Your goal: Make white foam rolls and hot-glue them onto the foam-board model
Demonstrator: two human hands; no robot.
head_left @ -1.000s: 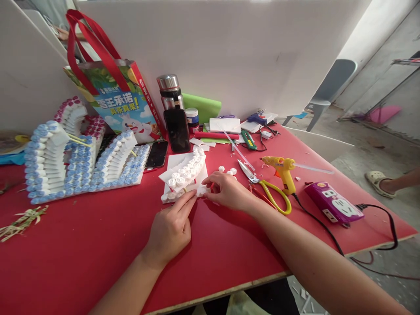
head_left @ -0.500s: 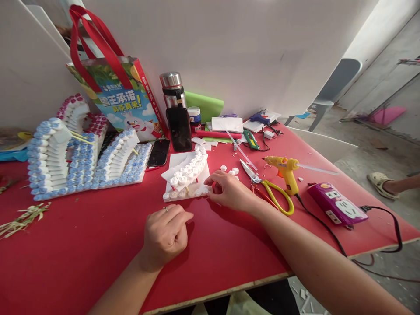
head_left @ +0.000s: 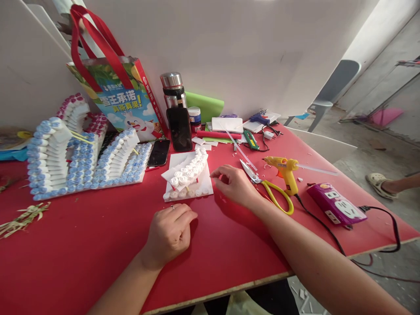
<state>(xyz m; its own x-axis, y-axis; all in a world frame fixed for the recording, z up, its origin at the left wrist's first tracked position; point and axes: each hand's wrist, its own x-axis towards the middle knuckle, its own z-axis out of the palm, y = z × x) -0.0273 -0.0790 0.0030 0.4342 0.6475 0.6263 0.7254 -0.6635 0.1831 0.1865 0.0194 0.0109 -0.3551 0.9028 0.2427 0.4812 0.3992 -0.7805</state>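
Has the flower model (head_left: 197, 165) on the counter (head_left: 98, 253). Holds the left hand (head_left: 173, 227) in front of it with grip folded together, the right hand (head_left: 234, 186) beside its right edge with grip slightly apart. Has the glue gun (head_left: 288, 169) right of it, likely for easy reach.

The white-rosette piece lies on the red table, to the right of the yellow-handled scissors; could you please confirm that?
Not quite: in the head view, the white-rosette piece lies to the left of the yellow-handled scissors, though indeed on the red table.
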